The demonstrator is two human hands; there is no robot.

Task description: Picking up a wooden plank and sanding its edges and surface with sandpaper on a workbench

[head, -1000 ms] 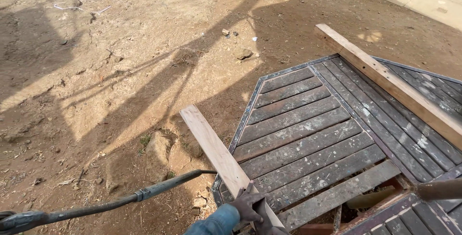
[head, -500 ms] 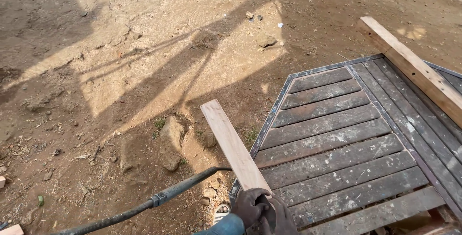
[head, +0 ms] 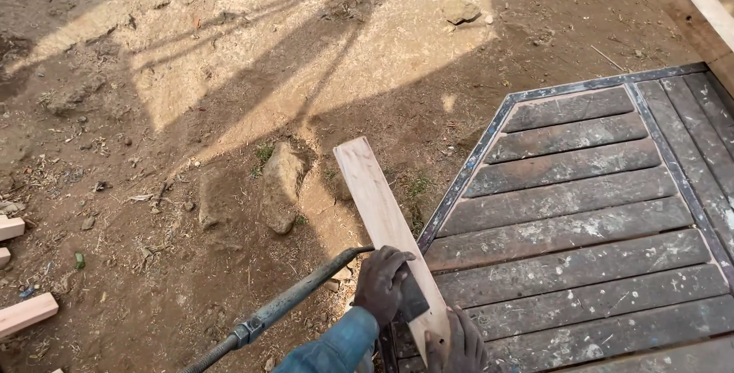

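Left hand [head: 380, 281] clenched on dark flat block [head: 413, 300] against pale smooth plank [head: 381, 216]; right hand [head: 459, 342] grasping plank's near end, beside weathered slatted platform [head: 581, 228].

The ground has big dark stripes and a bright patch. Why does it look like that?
Head view: strong sun lights the dirt ground, and thin frame-like shadows cross it; the plank and both hands, left hand, right hand, sit in shade, sharp, not blurred.
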